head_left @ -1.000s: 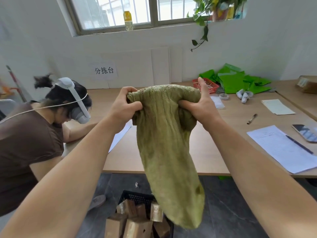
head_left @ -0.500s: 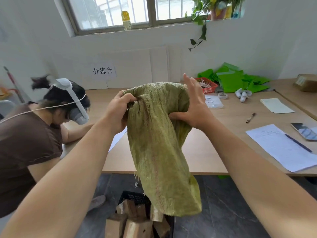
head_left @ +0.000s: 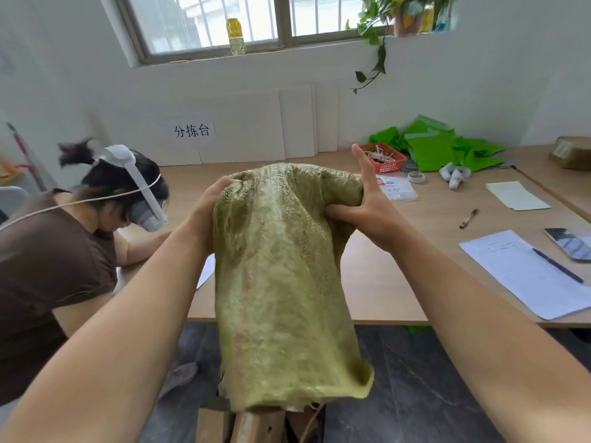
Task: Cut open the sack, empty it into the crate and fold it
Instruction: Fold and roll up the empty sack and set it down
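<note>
An olive-green woven sack [head_left: 281, 282] hangs upside down in front of me, its frayed open mouth at the bottom. My left hand [head_left: 212, 206] grips the bunched top left corner. My right hand [head_left: 364, 203] holds the top right side, thumb pressed into the cloth from below and fingers stretched up along its far side. Brown cardboard packages [head_left: 256, 425] show just under the sack's mouth at the bottom edge. The crate itself is hidden behind the sack.
A wooden table [head_left: 399, 276] stands beyond the sack with papers [head_left: 524, 273], a pen, a phone [head_left: 567, 244], a red basket [head_left: 383, 161] and green bags [head_left: 441, 145]. A person in a brown shirt [head_left: 48, 266] with a headset leans on the table at left.
The sack's lower end has risen and spread wider, and more of it is gathered at the top. My right hand's fingers have straightened upward. The black crate has dropped out of sight.
</note>
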